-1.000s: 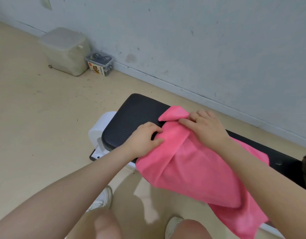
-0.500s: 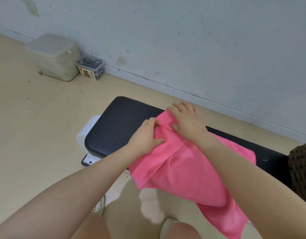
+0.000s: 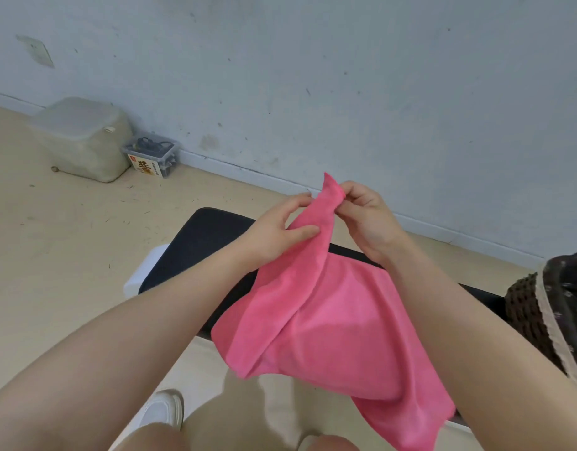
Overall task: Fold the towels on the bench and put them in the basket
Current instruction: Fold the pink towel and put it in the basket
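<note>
A pink towel (image 3: 339, 320) is lifted off the black padded bench (image 3: 196, 245), its lower part draping over the bench's near edge. My left hand (image 3: 274, 232) pinches the towel's upper edge between thumb and fingers. My right hand (image 3: 365, 216) pinches the raised corner just beside it, above the bench. A dark woven basket (image 3: 534, 307) with a floral lining stands at the right end of the bench, partly cut off by the frame.
A pale wall runs close behind the bench. On the floor at the back left sit a grey-green box (image 3: 82, 138) and a small clear plastic container (image 3: 152, 156). My knees and a white shoe (image 3: 163, 408) are below the bench edge.
Both hands have lifted the towel's top corner up off the bench, where it lay pressed flat before. The view has shifted, showing more of the basket at the right.
</note>
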Motion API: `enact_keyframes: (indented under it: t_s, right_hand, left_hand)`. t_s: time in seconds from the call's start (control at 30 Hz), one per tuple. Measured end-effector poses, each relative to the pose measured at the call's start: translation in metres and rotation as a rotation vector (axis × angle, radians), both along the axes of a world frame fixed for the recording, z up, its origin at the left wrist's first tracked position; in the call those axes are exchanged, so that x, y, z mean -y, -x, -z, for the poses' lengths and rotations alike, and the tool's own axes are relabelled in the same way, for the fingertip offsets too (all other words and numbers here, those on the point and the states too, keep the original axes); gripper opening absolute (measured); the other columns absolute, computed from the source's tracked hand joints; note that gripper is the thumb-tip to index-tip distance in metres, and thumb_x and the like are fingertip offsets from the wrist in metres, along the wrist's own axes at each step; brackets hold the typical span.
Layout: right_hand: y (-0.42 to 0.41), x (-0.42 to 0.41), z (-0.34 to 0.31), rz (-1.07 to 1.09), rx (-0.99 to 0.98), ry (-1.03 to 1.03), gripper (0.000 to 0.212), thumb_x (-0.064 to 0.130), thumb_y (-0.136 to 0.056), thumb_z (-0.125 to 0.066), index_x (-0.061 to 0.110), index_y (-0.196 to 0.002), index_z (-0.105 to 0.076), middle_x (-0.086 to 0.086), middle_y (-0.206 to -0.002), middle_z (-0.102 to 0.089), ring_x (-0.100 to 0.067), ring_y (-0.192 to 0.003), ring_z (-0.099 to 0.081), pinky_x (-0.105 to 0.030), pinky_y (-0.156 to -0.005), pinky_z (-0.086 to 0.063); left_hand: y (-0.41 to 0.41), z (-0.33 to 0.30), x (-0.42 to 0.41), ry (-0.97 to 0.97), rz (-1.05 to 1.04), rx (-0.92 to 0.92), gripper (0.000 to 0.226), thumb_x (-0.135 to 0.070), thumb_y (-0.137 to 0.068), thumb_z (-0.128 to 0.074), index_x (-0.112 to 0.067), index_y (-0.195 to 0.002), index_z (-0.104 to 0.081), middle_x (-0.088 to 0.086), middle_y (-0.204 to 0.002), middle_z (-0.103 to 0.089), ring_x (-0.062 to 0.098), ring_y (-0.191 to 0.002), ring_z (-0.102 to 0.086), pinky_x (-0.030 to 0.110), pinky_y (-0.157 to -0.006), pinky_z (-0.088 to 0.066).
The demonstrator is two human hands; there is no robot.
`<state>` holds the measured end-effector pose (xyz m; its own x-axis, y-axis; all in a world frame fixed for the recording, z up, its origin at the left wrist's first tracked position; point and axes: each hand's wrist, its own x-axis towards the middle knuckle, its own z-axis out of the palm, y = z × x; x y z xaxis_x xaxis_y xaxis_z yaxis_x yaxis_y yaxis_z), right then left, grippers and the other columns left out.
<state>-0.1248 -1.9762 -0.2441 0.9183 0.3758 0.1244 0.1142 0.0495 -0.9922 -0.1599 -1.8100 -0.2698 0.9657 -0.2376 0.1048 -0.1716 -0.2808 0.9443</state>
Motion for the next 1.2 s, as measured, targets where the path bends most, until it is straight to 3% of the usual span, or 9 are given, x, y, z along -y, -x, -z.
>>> enact_keyframes:
  t_s: [0.07, 0.17, 0.43, 0.6, 0.73, 0.8, 0.93, 1.1, 1.2]
  right_hand:
    - [0.001, 0.004, -0.004, 0.024, -0.037, -0.023, 0.023, 0.001, -0.073, -0.058, 0.020, -0.061, -0.062, 0.011, -0.061, -0.064, -0.004, -0.065, -0.059, -0.017, -0.072, -0.045]
    - [0.004, 0.009, -0.002, 0.055, -0.132, -0.020, 0.021, -0.001, -0.059, -0.051, 0.017, -0.056, -0.060, 0.009, -0.057, -0.062, -0.004, -0.064, -0.059, -0.016, -0.069, -0.045]
    - [0.017, -0.017, 0.005, 0.077, -0.320, -0.019, 0.045, -0.018, -0.074, -0.024, 0.009, -0.061, -0.058, 0.002, -0.054, -0.060, -0.010, -0.054, -0.052, -0.024, -0.057, -0.038]
    - [0.016, -0.025, -0.005, 0.277, -0.447, -0.056, 0.039, -0.015, -0.079, -0.019, 0.009, -0.066, -0.047, 0.002, -0.048, -0.054, -0.009, -0.046, -0.047, -0.014, -0.041, -0.038]
    - [0.016, -0.034, -0.002, 0.304, -0.448, -0.004, 0.038, -0.013, -0.079, -0.020, 0.008, -0.068, -0.050, -0.003, -0.062, -0.053, -0.013, -0.057, -0.047, -0.020, -0.049, -0.042]
    - [0.015, -0.042, 0.002, 0.323, -0.438, 0.046, 0.035, -0.010, -0.078, -0.024, 0.009, -0.070, -0.053, -0.006, -0.067, -0.054, -0.016, -0.061, -0.050, -0.025, -0.055, -0.041]
    - [0.015, -0.065, 0.006, 0.243, -0.425, 0.073, 0.018, 0.008, -0.060, -0.037, 0.012, -0.060, -0.054, -0.001, -0.060, -0.052, -0.017, -0.057, -0.043, -0.026, -0.052, -0.031]
    - [0.024, -0.113, 0.011, -0.087, -0.210, 0.423, 0.027, 0.002, -0.080, -0.052, 0.018, -0.064, -0.065, 0.007, -0.072, -0.063, -0.004, -0.065, -0.051, -0.019, -0.062, -0.039]
    - [0.025, -0.146, 0.022, -0.117, -0.066, 0.574, 0.024, 0.001, -0.086, -0.052, 0.018, -0.075, -0.064, 0.007, -0.074, -0.061, -0.002, -0.072, -0.053, -0.012, -0.067, -0.038]
  left_hand:
    - [0.001, -0.005, 0.001, 0.068, 0.017, -0.056, 0.008, -0.018, -0.089, -0.062, -0.025, -0.093, -0.062, -0.015, -0.095, -0.065, 0.000, -0.087, -0.061, 0.024, -0.081, -0.048]
    - [0.009, -0.003, -0.004, 0.138, 0.010, -0.159, 0.014, -0.017, -0.090, -0.059, -0.020, -0.077, -0.055, -0.012, -0.069, -0.059, 0.001, -0.061, -0.054, 0.018, -0.061, -0.043]
    - [0.033, 0.006, -0.036, -0.151, 0.105, -0.454, 0.039, -0.037, -0.078, -0.072, -0.011, -0.105, -0.064, 0.006, -0.104, -0.070, 0.022, -0.094, -0.067, 0.038, -0.088, -0.053]
    - [0.040, -0.009, -0.067, 0.076, 0.036, -0.339, 0.009, -0.006, -0.081, -0.069, -0.006, -0.079, -0.061, -0.001, -0.075, -0.065, 0.013, -0.073, -0.061, 0.022, -0.068, -0.051]
    - [0.051, -0.025, -0.082, 0.161, 0.118, -0.357, 0.013, -0.003, -0.079, -0.069, -0.011, -0.081, -0.059, -0.005, -0.074, -0.066, 0.006, -0.066, -0.062, 0.016, -0.059, -0.050]
    - [0.057, -0.029, -0.087, 0.049, 0.098, -0.369, 0.011, -0.007, -0.084, -0.066, -0.015, -0.081, -0.058, -0.011, -0.072, -0.066, 0.003, -0.064, -0.062, 0.015, -0.056, -0.048]
    - [0.060, -0.014, -0.113, -0.751, -0.157, -0.181, 0.026, -0.035, -0.086, -0.062, -0.012, -0.096, -0.059, 0.002, -0.088, -0.063, 0.021, -0.084, -0.057, 0.033, -0.071, -0.042]
    - [0.076, 0.022, -0.156, -0.953, -0.451, -0.255, 0.013, -0.025, -0.088, -0.050, -0.013, -0.085, -0.048, 0.007, -0.085, -0.059, 0.027, -0.077, -0.049, 0.030, -0.062, -0.035]
    - [0.082, 0.043, -0.171, -0.917, -0.502, -0.365, 0.034, -0.029, -0.089, -0.051, -0.009, -0.115, -0.046, 0.014, -0.108, -0.059, 0.031, -0.092, -0.055, 0.033, -0.069, -0.040]
